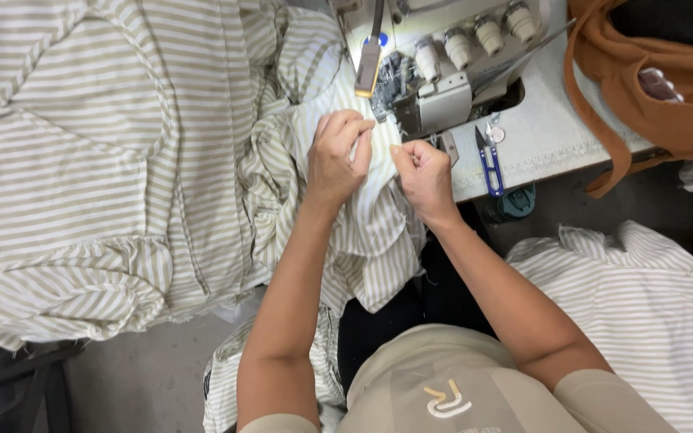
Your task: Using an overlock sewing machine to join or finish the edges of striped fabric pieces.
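The sewing machine, a pale overlock type with four thread knobs along its top, is the landmark here, and everything that matters sits just in front of its needle area. A striped fabric piece, beige and white, runs from under the presser foot back toward the person's lap, so its long axis lies roughly along the line from the machine to the body, its far end at the machine and its near end hanging off the table edge. The left hand lies on top of this cloth, fingers curled and pinching a fold just short of the machine's foot; it is the nearer hand to the needle. The right hand is closed into a loose fist beside it, on the machine's front side, thumb and forefinger pressed together as if nipping the cloth's edge or a thread, though what is between them is too small to tell. Blue thread snips lie on the machine's bed to the right of that fist. A large heap of striped garments is piled left of the machine, an orange-brown bag to its right.
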